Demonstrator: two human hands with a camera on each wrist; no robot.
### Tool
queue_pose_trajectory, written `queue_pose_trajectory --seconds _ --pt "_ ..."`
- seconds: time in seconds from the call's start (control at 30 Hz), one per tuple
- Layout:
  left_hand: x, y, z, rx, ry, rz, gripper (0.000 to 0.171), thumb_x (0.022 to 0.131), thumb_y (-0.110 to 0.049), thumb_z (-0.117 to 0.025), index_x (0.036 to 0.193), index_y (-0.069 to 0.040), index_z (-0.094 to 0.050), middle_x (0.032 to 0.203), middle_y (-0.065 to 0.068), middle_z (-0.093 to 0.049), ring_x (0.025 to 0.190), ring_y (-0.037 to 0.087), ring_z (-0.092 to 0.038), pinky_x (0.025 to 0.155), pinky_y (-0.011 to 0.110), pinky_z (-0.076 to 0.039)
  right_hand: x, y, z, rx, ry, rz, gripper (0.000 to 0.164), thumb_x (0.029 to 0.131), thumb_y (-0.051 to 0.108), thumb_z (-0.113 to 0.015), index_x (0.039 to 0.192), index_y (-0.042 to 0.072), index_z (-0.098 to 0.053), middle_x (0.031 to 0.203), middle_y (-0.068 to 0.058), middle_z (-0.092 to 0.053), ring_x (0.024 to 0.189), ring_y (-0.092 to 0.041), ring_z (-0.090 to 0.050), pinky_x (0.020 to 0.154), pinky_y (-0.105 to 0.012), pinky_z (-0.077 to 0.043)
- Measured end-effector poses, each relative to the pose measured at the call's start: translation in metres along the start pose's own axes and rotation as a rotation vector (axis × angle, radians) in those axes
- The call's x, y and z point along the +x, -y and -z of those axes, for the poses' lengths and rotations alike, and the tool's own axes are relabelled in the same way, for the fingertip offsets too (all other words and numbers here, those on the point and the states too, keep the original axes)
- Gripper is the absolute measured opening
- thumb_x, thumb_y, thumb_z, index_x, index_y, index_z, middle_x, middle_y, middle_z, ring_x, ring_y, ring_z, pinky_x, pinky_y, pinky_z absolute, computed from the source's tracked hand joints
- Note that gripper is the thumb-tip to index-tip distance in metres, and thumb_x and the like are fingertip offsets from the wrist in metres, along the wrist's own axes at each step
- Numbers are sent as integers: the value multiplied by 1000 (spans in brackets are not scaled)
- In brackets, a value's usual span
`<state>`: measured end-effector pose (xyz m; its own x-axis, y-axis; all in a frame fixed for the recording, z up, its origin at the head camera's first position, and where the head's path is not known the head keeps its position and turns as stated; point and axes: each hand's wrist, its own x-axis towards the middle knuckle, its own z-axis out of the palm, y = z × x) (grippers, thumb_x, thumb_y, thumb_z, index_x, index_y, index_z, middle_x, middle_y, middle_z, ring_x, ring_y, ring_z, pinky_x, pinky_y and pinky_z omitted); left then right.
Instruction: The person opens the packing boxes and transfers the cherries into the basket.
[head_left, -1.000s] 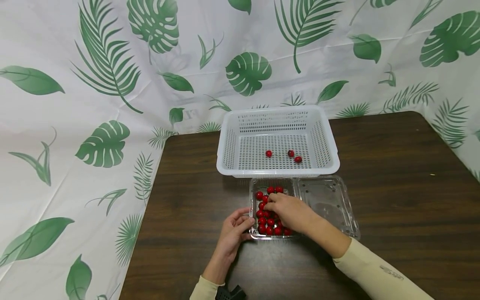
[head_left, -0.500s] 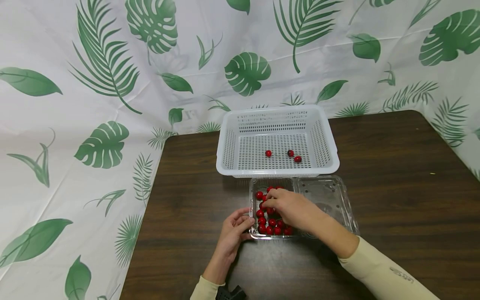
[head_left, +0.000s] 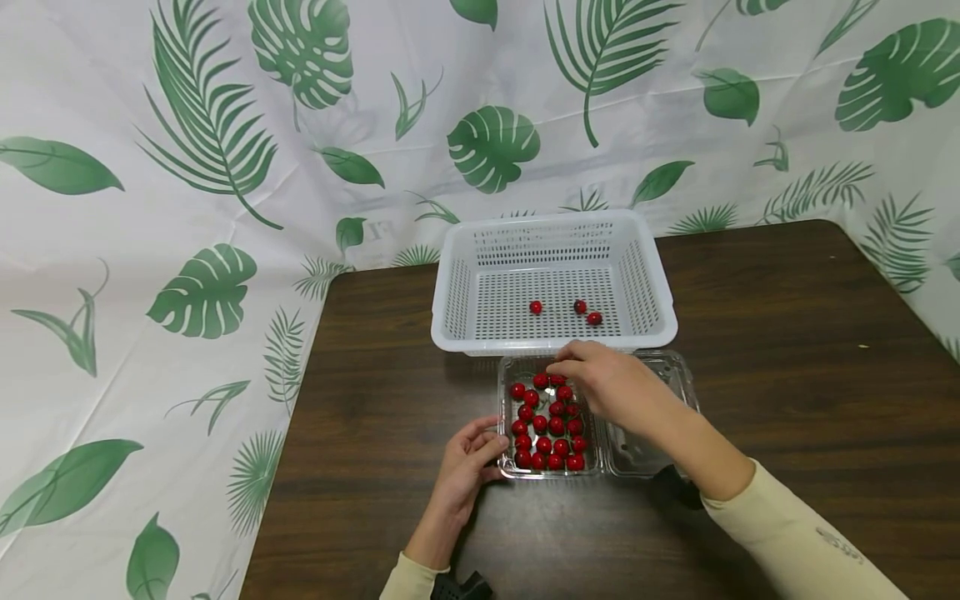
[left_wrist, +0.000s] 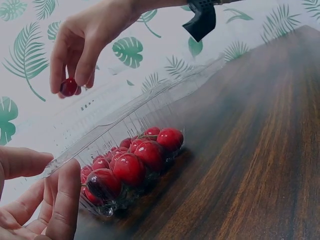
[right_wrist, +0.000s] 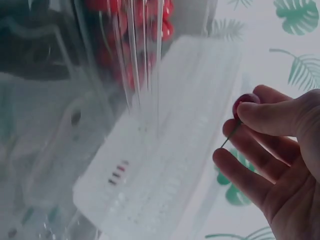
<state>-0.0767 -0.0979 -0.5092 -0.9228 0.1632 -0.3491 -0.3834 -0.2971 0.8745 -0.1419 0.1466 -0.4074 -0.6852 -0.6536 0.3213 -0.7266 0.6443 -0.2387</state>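
Note:
My right hand (head_left: 617, 390) is raised over the back right part of a clear plastic clamshell box (head_left: 525, 365). Its thumb and fingers pinch a dark red cherry (right_wrist: 245, 102), whose thin green stem shows in the right wrist view. Several red cherries (head_left: 556, 426) lie spread in the box, some with stems. My left hand (head_left: 459, 475) holds the box at its left side, thumb and fingers pinching the rim in the left wrist view. The box's lid (head_left: 633, 454) lies folded open to the right, partly hidden under my right hand and forearm.
A white perforated basket (head_left: 442, 308) stands right behind the box, with 3 cherries (head_left: 594, 318) on its floor. Both rest on a dark wooden table (head_left: 375, 400). A leaf-patterned cloth (head_left: 405, 183) hangs behind and to the left.
My right hand has risen from among the cherries and moved back and right, carrying one cherry. More cherries now show in the box. The left hand stays at the box's side.

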Motion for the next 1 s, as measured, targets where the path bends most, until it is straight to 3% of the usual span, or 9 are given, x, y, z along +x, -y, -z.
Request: queue_pose_trajectory --seconds 0.5,1.0 --pt "0 0 1 6 9 -8 47 89 -4 -69 130 8 -50 92 3 -61 77 12 -58 54 23 -54 -5 -39 11 -15 -56 -159 33 83 -10 -67 114 1 -71 111 -13 -63 103 -31 -60 83 -46 -56" --pt "0 0 1 10 11 -13 46 89 -4 -69 130 8 -51 92 3 -62 77 12 -58 54 23 -55 -8 -56 4 22 -6 -271 39 88 -5 -63 127 -2 -63 122 -18 -59 112 -35 -56 93 -52 -50"
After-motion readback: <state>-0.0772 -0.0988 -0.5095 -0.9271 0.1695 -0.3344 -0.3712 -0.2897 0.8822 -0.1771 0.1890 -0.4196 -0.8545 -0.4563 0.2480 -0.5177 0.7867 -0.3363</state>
